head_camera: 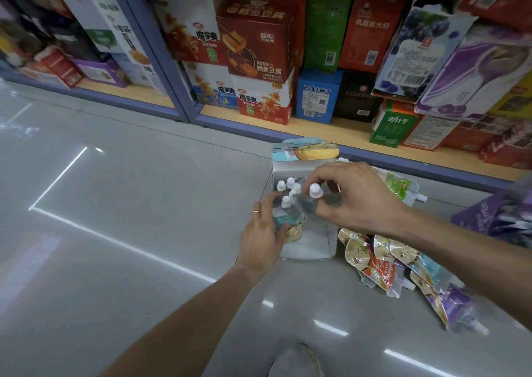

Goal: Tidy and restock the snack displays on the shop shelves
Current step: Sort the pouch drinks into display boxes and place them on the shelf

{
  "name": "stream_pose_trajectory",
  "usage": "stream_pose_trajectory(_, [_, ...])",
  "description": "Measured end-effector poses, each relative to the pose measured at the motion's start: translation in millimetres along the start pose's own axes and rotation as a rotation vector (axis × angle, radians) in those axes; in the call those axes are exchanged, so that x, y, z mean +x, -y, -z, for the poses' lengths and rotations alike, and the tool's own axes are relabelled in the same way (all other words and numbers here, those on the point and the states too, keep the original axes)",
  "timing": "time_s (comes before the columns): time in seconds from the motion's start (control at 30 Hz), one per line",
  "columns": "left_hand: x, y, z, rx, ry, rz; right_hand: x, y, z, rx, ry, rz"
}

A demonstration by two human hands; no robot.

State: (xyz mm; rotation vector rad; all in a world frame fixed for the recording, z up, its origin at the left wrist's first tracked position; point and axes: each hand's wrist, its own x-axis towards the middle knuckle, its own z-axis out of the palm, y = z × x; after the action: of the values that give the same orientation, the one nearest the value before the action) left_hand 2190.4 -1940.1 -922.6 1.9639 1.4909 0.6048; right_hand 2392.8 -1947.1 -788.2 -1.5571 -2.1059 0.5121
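Loose pouches (403, 264) lie on the floor (115, 232) by the box (305, 244). The left hand (263, 232) holds the pouches inside the box, near the shelf (316, 130) edge. The right hand (357, 195) pinches one pouch (312, 196). Squeezed in crooked, it could tip the others out.

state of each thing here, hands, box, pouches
left hand: grips pouches in the box
right hand: pinches a capped pouch
display box: open, on the floor, partly filled
boxed pouches: upright, caps on
loose pouches: heaped flat on the floor
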Motion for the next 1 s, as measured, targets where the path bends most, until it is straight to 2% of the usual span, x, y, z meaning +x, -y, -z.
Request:
stream_pose_trajectory(0.07, [-0.7, -1.1, 2.1, -0.01, 0.008, 0.005, -1.4, -3.8, -10.7, 0.104, 0.066, -0.05])
stream_pose_trajectory(0.2, [-5.8, 5.9, 8.1, -0.161, 0.072, 0.011, -14.1, -19.6, -67.1, -0.015, 0.135, -0.096])
stream_pose_trajectory(0.27, [-11.6, 14.3, 11.7, -0.272, 0.146, -0.004, -19.4, -22.3, -93.7, -0.001, 0.095, -0.141])
stream_pose_trajectory(0.33, [-16.6, 16.8, 12.3, -0.262, 0.178, -0.018, -19.3, -18.2, -109.1, 0.064, 0.009, -0.204])
stream_pose_trajectory(0.5, [-10.2, 12.2, 5.4, -0.129, 0.039, -0.065, -27.2, -7.4, -120.3, 0.202, -0.155, -0.429])
stream_pose_trajectory(0.63, [-4.7, 11.4, 3.7, -0.057, 0.013, -0.07, -33.6, -19.1, -120.0, 0.149, -0.037, -0.644])
stream_pose_trajectory(0.73, [-3.9, 14.9, 0.6, -0.086, -0.008, -0.059, -20.8, -28.4, -123.3, 0.239, 0.027, -0.769])
stream_pose_trajectory(0.8, [-3.7, 17.2, -2.9, -0.153, 0.007, 0.013, -11.2, -34.6, -125.9, 0.321, 0.056, -0.865])
stream_pose_trajectory(0.87, [-0.2, 18.5, -6.5, -0.19, 0.071, 0.065, -3.7, -39.4, -128.8, 0.405, 0.064, -0.887])
stream_pose_trajectory(1.0, [12.2, 19.5, -8.5, -0.133, 0.162, 0.016, 3.8, -38.8, -130.4, 0.484, 0.023, -0.735])
